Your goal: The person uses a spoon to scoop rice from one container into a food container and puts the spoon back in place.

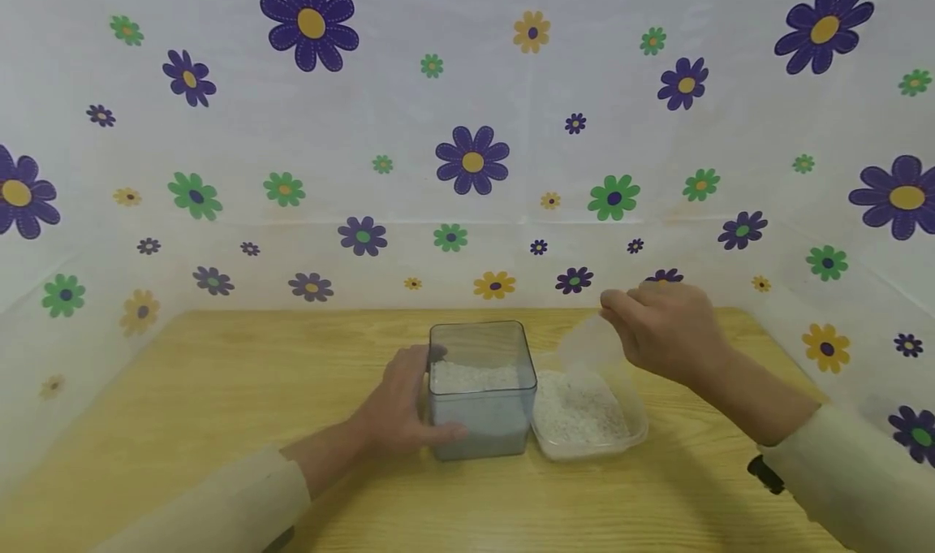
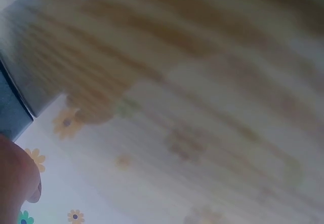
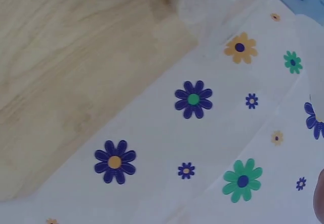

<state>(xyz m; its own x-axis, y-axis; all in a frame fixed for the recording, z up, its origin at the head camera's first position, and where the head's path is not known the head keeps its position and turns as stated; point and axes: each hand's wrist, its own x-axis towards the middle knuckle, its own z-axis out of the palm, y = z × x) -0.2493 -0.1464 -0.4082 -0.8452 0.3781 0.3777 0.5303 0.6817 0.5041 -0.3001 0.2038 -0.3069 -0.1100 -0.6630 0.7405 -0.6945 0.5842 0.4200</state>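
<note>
A square see-through bluish-grey container [image 1: 482, 431] stands on the table, partly filled with white grains [image 1: 475, 377] that look like rice. My left hand [image 1: 402, 407] grips it from the left, thumb along the front and fingers towards the back. In the left wrist view, a fingertip [image 2: 20, 178] shows beside the container's corner [image 2: 12, 110]. Just right of it sits a shallow clear tub [image 1: 588, 451] with more such grains. My right hand [image 1: 668, 326], raised above the tub's back right, pinches a thin translucent white piece with a rounded edge [image 1: 593, 343]; its exact kind is unclear.
Both containers stand close together on a wood-grain table [image 1: 219, 407]. A white flower-print sheet [image 1: 409, 114] rises behind the table and along both sides. The left wrist view is largely blurred.
</note>
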